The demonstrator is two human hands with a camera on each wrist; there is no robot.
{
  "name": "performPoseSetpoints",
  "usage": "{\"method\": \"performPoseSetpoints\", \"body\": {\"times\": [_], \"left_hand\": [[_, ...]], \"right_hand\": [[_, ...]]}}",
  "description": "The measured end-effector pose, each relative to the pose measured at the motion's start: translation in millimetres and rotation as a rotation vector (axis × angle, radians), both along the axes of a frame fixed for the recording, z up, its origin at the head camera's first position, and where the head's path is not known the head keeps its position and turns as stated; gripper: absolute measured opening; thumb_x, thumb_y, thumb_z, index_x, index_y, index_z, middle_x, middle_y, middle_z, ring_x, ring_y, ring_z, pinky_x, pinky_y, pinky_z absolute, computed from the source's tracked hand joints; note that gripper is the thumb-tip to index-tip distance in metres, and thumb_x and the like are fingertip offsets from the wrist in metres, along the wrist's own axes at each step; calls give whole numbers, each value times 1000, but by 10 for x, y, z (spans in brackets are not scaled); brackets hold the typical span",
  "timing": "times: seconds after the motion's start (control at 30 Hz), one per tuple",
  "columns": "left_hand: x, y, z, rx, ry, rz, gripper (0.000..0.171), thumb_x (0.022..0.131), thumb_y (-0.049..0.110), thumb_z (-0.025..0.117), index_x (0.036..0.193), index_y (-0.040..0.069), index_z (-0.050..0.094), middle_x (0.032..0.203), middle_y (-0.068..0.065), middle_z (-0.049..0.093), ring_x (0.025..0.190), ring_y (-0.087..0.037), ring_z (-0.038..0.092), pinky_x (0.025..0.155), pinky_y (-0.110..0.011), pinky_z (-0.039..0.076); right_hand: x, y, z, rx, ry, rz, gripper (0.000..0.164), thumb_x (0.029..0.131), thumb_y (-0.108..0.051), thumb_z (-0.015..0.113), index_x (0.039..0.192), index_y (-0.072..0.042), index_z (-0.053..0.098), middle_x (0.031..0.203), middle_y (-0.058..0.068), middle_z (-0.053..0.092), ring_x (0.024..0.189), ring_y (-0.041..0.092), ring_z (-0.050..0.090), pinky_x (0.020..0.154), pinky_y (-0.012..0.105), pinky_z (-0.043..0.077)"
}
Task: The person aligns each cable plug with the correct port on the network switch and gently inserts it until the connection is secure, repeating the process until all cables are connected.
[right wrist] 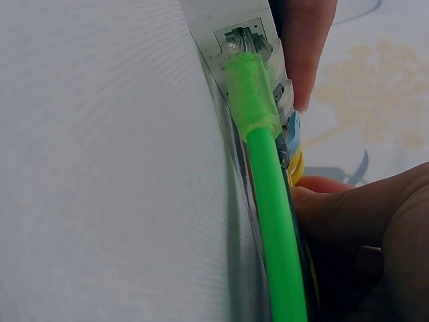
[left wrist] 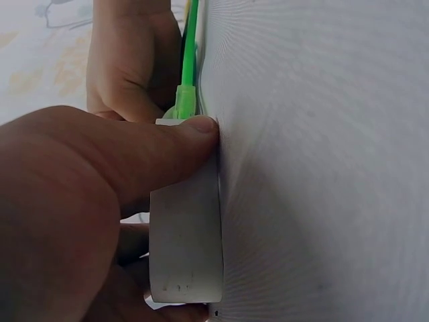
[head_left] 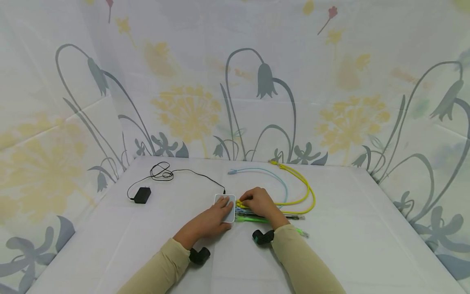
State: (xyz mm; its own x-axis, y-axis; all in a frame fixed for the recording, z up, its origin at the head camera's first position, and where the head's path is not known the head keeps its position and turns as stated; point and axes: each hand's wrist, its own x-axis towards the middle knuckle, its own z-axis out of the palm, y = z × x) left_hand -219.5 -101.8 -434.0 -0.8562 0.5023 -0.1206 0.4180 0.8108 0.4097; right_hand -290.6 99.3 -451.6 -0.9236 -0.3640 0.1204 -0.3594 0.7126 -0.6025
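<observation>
My left hand (head_left: pixel 210 221) holds a small white network switch (head_left: pixel 231 215), fingers over its top and thumb against its near side. My right hand (head_left: pixel 260 202) pinches a yellow network cable (head_left: pixel 313 196) by its plug end at the far part of the port side. In the right wrist view, a green cable (right wrist: pixel 273 194) has its clear plug in the nearest port. A blue plug (right wrist: pixel 293 127) and the yellow plug (right wrist: pixel 297 164) sit farther along the row, partly hidden. Whether the yellow plug is fully seated I cannot tell.
A thin black cord runs from the switch's far side to a black power adapter (head_left: pixel 142 195) on the left. A light blue cable (head_left: pixel 284 183) curves behind the right hand. Free ends of green and black cables lie to the right. A patterned cloth wall (head_left: pixel 249 122) stands behind.
</observation>
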Motion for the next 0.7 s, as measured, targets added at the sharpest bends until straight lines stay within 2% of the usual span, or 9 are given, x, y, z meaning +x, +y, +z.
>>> {"method": "performPoseSetpoints", "body": {"times": [0.47,0.7], "left_hand": [[-11,17,-13,2,4,16,69,95,30,62,151,4,31,162,-15,19,151,-34,12,117,-50,26],[-10,21,-41,2,1,20,69,96,30,61,152,4,30,162,-16,17,151,-34,10,118,-48,25]], "right_hand": [[19,3,5,-40,-9,-17,12,89,-14,67,93,-18,78,94,-3,74,100,21,66,92,41,51],[45,5,0,-13,-29,-22,12,90,-17,67,96,-19,77,101,-2,73,103,21,65,95,42,50]]}}
